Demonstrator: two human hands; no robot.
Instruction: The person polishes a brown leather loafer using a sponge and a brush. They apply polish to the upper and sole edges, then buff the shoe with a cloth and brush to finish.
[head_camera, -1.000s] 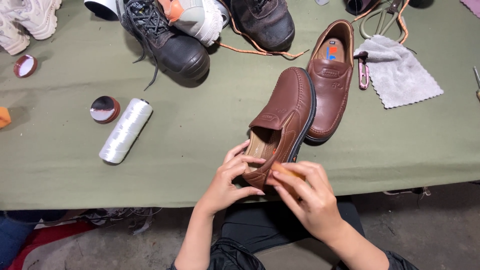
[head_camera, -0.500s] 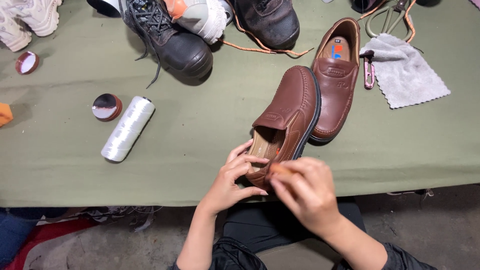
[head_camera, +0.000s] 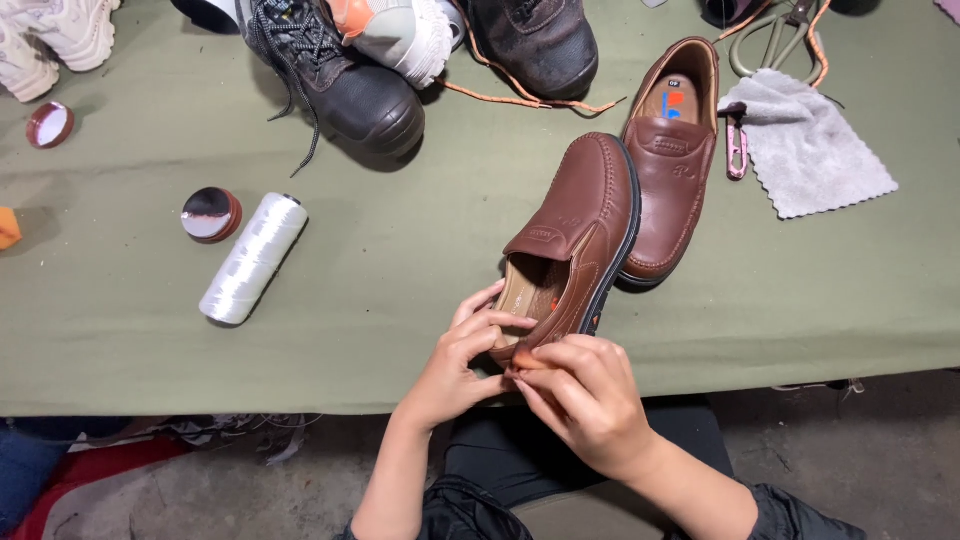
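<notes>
Hands, left (head_camera: 455, 370), right (head_camera: 585, 400), gripping brown shoe (head_camera: 580, 235) heel

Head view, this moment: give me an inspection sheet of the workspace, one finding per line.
Surface: table under an olive cloth.
Job's things: brown shoe, tipped on its side, heel at the table edge.
Clutter: second brown shoe, black boot, white thread spool, round tin, grey cloth, scissors.
Grippers: left hand and right hand both at the shoe's heel, fingers pinching.
Cables: nothing seen; an orange lace.
Surroundings: concrete floor.
</notes>
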